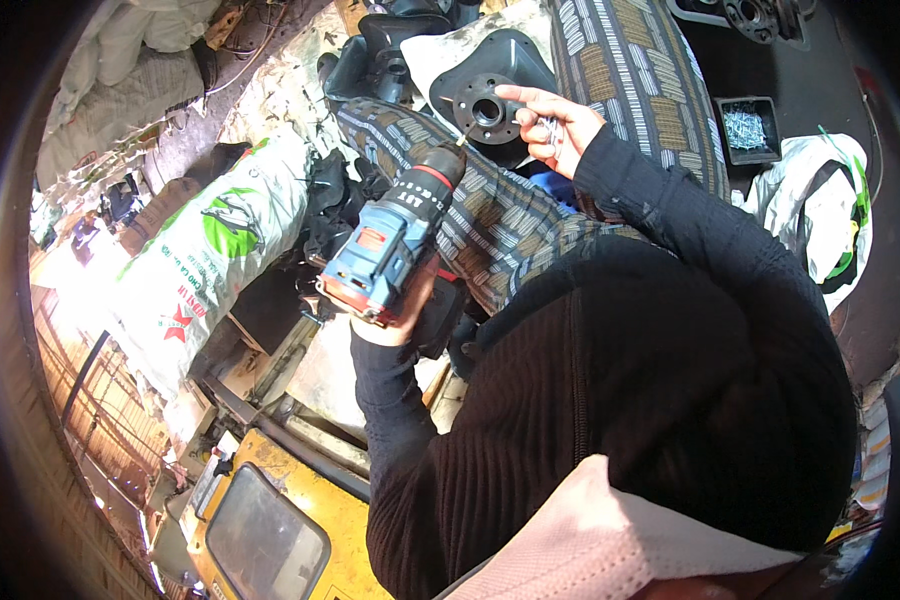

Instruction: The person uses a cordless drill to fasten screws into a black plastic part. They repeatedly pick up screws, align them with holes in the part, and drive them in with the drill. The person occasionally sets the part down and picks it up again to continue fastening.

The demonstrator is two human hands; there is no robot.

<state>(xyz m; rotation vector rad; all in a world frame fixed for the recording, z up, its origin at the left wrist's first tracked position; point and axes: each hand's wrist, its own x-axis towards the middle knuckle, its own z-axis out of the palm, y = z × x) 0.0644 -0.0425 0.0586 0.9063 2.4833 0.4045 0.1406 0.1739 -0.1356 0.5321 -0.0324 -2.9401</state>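
My left hand (pixel 417 305) is wrapped round the grip of a blue and black cordless drill (pixel 385 240). The drill points up and to the right, its thin bit (pixel 462 138) at the lower left edge of a round dark metal flange (pixel 465 103). That flange, with a hole in its middle, sits on a black plate with rounded corners (pixel 510 62). My right hand (pixel 568 135) is beside the flange, its index finger stretched to the rim. The other fingers curl round small silvery screws (pixel 550 126), partly hidden by them.
Patterned trouser legs (pixel 638 90) lie under and beside the plate. At the right are a black tray of small screws (pixel 745 130) and a white plastic bag (pixel 820 200). A full white and green sack (pixel 210 260) lies left, above a yellow machine panel (pixel 320 510). Black parts (pixel 385 60) are heaped behind.
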